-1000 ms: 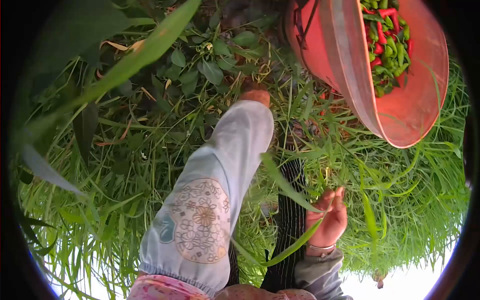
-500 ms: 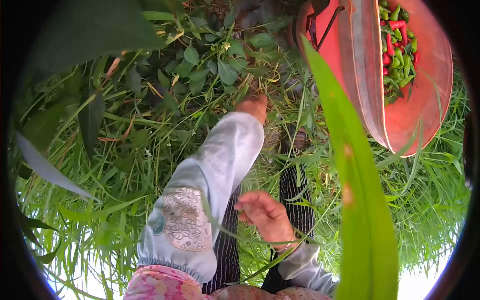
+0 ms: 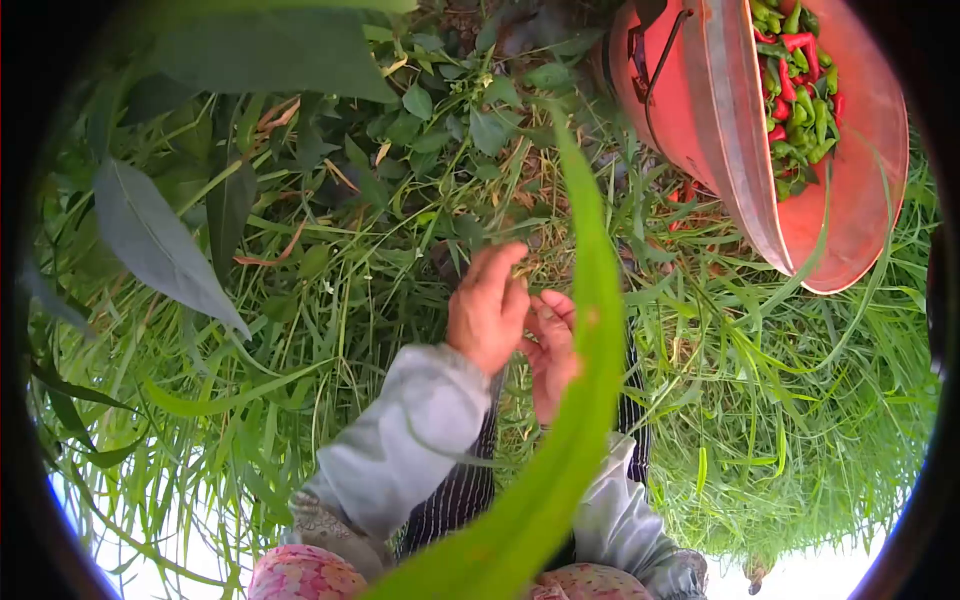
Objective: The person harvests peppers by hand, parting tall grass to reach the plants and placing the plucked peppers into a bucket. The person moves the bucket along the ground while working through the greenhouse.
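In the lower middle of the view, my left hand is raised above the grass with its fingers bent towards the right hand. My right hand is close beside it, fingers curled and the tips near the left fingers. Whatever may lie between the fingertips is too small to make out. A long green blade crosses in front and covers part of the right hand and wrist. Leafy plants with small pale flowers stand beyond the hands.
A red bucket lies tilted at the upper right, with green and red peppers inside. A few red peppers show in the grass beside it. Large leaves hang close at the left.
My left hand has drawn back from the plants towards me. My right hand has moved up and right, and the two now meet. The long blade has swung left across the view.
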{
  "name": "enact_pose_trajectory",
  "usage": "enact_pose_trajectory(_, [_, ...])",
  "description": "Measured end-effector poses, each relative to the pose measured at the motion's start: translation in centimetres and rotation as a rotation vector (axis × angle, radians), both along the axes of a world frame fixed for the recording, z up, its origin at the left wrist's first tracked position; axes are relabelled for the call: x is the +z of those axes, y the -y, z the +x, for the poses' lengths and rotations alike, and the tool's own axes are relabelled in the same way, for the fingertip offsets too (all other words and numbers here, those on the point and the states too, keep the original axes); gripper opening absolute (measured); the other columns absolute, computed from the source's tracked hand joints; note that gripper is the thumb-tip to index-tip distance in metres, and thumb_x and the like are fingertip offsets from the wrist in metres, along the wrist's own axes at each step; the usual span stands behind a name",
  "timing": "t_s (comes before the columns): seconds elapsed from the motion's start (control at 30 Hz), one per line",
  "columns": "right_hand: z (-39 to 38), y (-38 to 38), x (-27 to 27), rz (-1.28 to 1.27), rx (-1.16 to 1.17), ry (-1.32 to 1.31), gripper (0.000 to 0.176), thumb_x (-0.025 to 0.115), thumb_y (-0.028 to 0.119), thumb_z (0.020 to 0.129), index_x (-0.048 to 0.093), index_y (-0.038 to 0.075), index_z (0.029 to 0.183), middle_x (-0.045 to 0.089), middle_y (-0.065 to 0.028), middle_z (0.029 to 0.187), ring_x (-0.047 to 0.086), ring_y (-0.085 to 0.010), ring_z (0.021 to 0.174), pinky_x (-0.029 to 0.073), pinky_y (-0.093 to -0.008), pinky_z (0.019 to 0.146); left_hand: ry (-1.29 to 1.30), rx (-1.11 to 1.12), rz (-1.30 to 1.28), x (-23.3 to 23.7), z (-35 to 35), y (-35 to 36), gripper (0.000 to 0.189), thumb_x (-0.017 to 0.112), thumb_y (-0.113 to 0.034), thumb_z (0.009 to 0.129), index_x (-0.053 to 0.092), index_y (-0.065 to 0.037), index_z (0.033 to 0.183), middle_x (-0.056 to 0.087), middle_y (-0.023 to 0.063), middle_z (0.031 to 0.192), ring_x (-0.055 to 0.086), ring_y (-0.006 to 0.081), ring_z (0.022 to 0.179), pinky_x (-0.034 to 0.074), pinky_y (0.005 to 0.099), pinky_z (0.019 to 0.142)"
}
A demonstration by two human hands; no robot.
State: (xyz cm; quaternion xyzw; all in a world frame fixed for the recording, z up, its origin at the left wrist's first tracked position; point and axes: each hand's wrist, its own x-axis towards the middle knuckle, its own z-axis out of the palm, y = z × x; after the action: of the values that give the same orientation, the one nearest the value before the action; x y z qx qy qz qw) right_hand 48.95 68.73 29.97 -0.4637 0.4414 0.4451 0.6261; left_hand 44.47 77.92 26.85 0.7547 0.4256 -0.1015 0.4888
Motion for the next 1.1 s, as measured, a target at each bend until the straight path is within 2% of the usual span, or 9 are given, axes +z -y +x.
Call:
enact_pose_trajectory(0.1, [1.1,-1.3,1.3,0.123,-0.109,-0.1,0.028,0.044,0.02,0.092,0.049,-0.001,0.11,0.056,-0.0066,0.099,0.052,-0.0158,0.095,0.042,-0.0272,0.086,-0.03,-0.207,-0.03,4.6,1.5,0.1,0.037,0.053,-0.006,0.077,0.05,-0.009,0.114,0.056,0.0136,0.106,0.055,0.0287,0.099,0.044,0.037,0.082])
enact_pose_trajectory(0.2, [0.7,-0.7,-0.2,0.241,-0.189,-0.097,0.031,0.041,0.024,0.093,0.049,0.0,0.111,0.056,-0.0074,0.1,0.053,-0.0164,0.095,0.042,-0.0295,0.086,0.035,-0.431,0.051,6.4,2.3,-0.6,0.035,0.054,-0.009,0.076,0.052,-0.007,0.111,0.057,0.013,0.107,0.052,0.0305,0.104,0.037,0.0431,0.09])
enact_pose_trajectory(0.23, [1.4,-1.1,0.1,0.184,-0.195,-0.1,0.025,0.045,0.019,0.091,0.052,0.003,0.109,0.057,-0.0055,0.093,0.055,-0.0136,0.084,0.047,-0.0273,0.074,0.074,-0.445,0.029,6.8,3.0,-1.5,0.034,0.056,-0.013,0.076,0.053,-0.006,0.109,0.058,0.0121,0.104,0.052,0.0322,0.104,0.032,0.0477,0.093])
enact_pose_trajectory(0.3, [1.2,-0.5,-0.5,0.186,-0.183,-0.083,0.021,0.048,0.016,0.09,0.053,0.004,0.106,0.057,-0.0032,0.088,0.054,-0.011,0.075,0.046,-0.0246,0.064,0.094,-0.485,0.073,5.6,3.6,-3.3,0.032,0.055,-0.011,0.077,0.053,-0.005,0.108,0.059,0.0131,0.1,0.056,0.0317,0.096,0.042,0.0421,0.084])
enact_pose_trajectory(0.37, [1.6,-1.0,-0.4,0.149,-0.162,-0.076,0.014,0.052,0.011,0.087,0.055,0.006,0.1,0.056,0.0004,0.079,0.05,-0.0068,0.061,0.04,-0.0194,0.05,0.015,-0.523,0.208,2.9,4.6,-4.4,0.027,0.053,-0.007,0.077,0.054,-0.003,0.104,0.059,0.0158,0.1,0.059,0.0312,0.088,0.047,0.0391,0.074])
enact_pose_trajectory(0.53, [1.1,-1.8,0.8,0.294,-0.052,-0.133,0.015,0.052,0.012,0.087,0.056,0.005,0.1,0.056,0.0001,0.078,0.05,-0.0068,0.061,0.04,-0.0201,0.051,-0.419,-1.004,0.715,-8.4,8.0,-6.2,0.019,0.048,-0.005,0.074,0.06,0.002,0.088,0.06,0.0191,0.098,0.063,0.0307,0.073,0.051,0.043,0.058])
enact_pose_trajectory(0.67, [1.2,-1.9,1.0,0.31,-0.046,-0.177,0.015,0.05,0.011,0.087,0.056,0.004,0.1,0.055,-0.0007,0.079,0.05,-0.0093,0.063,0.041,-0.0231,0.054,-0.677,-1.225,0.648,-13.1,8.9,-8.3,0.018,0.049,-0.007,0.074,0.061,0.003,0.082,0.061,0.0208,0.092,0.063,0.0294,0.07,0.051,0.042,0.056])
enact_pose_trajectory(0.87, [1.3,-2.3,1.1,0.341,-0.096,-0.201,0.015,0.052,0.012,0.087,0.056,0.005,0.1,0.055,-0.0002,0.08,0.051,-0.0077,0.063,0.04,-0.0215,0.055,-0.712,-1.189,0.485,-14.4,8.7,-8.9,0.018,0.05,-0.009,0.073,0.062,0.004,0.076,0.062,0.0212,0.082,0.063,0.0284,0.068,0.051,0.0405,0.053])
enact_pose_trajectory(1.1, [1.7,-2.8,1.2,0.35,-0.151,-0.189,0.014,0.052,0.012,0.087,0.055,0.006,0.1,0.055,-0.0002,0.079,0.05,-0.0083,0.062,0.04,-0.0221,0.055,-0.283,-0.907,0.473,-5.7,7.5,-6.7,0.016,0.052,-0.01,0.077,0.055,-0.002,0.091,0.059,0.0143,0.075,0.063,0.0314,0.073,0.051,0.0389,0.061])
